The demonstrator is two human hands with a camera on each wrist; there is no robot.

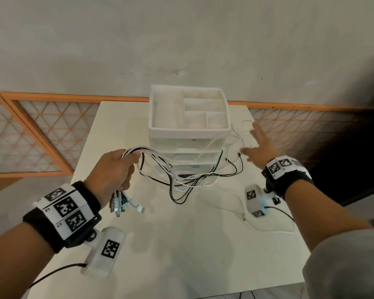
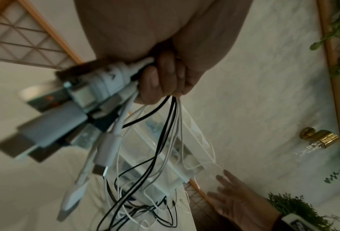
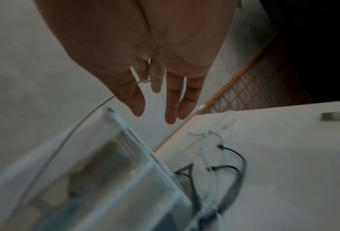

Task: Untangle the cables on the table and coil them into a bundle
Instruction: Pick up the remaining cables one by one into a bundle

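Note:
My left hand is raised above the white table and grips a bunch of white and black cables. Their USB plugs hang below the fist, seen close in the left wrist view as plugs beside curled fingers. The cables trail in loose tangled loops to the table and past the drawer unit. My right hand hovers to the right of the unit, fingers spread and straight, holding nothing. Cable ends lie on the table under it.
A white clear-fronted drawer unit with a compartment tray on top stands at the table's far middle. A thin white cable snakes across the right side of the table. A pale wall and an orange-framed lattice panel stand behind.

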